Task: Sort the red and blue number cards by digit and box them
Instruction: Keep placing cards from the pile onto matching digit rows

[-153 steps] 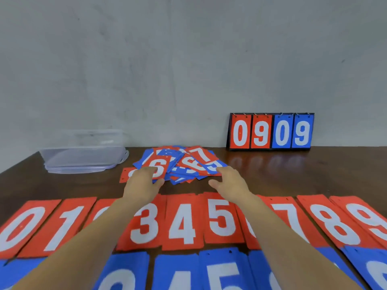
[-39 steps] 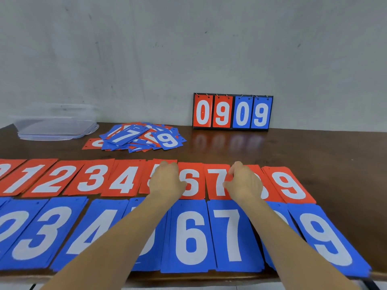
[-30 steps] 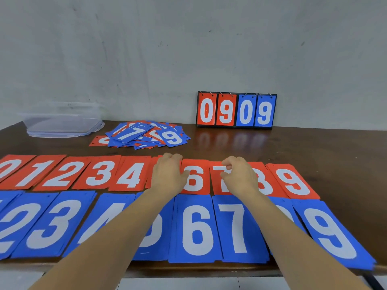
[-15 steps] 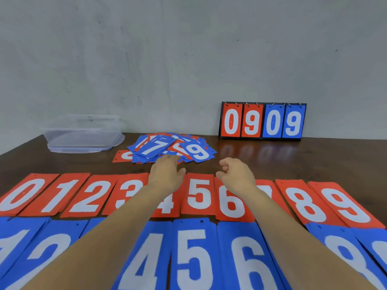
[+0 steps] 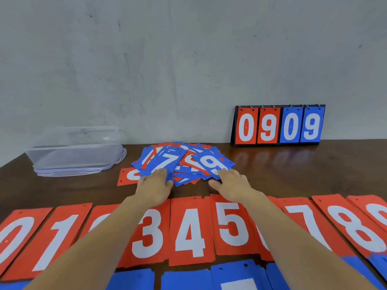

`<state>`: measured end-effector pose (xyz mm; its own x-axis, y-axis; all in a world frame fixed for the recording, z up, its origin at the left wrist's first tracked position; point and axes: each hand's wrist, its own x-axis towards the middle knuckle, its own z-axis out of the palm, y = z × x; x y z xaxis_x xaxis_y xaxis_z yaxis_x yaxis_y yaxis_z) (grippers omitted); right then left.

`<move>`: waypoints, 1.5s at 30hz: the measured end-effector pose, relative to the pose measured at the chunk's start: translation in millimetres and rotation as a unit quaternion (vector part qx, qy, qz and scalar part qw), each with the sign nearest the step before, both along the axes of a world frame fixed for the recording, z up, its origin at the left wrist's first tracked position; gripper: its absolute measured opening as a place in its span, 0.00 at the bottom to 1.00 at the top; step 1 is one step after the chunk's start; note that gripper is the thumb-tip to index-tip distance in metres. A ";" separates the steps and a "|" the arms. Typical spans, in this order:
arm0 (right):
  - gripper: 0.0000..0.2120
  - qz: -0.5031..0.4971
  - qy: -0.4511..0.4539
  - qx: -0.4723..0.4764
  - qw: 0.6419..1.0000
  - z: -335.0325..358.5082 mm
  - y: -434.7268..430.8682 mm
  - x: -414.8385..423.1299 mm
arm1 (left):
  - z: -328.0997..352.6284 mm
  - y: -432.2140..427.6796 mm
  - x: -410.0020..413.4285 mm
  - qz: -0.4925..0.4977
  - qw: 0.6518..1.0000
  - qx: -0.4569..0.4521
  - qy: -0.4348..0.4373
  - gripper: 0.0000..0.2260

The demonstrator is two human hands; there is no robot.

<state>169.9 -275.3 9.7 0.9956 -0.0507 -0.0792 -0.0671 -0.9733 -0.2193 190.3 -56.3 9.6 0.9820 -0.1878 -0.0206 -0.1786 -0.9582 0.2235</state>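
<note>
A loose pile of red and blue number cards (image 5: 184, 162) lies at the middle of the dark wooden table. A blue 7 card (image 5: 167, 161) and a blue 9 card (image 5: 211, 164) lie on top. My left hand (image 5: 155, 185) has its fingers flat on the near end of the blue 7 card. My right hand (image 5: 232, 183) touches the near edge of the blue 9 card with straight fingers. A sorted row of red cards (image 5: 188, 231), digits 0 to 8 visible, lies nearer me. A row of blue cards (image 5: 184, 279) lies at the bottom edge.
A clear plastic box (image 5: 77, 151) stands on its lid at the back left. A flip scoreboard (image 5: 278, 126) reading 0909 stands against the grey wall at the back right. Bare wood (image 5: 303, 174) shows to the right of the pile.
Both hands left the sorted red row and reached forward to the loose pile. The view tilted up, so the blue row slid to the bottom edge.
</note>
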 end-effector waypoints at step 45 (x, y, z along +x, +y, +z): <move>0.09 -0.170 -0.166 0.460 0.856 27.2 -48.7 14.4 | 32.4 -41.8 -2.3 0.197 0.854 -0.473 -0.090 0.10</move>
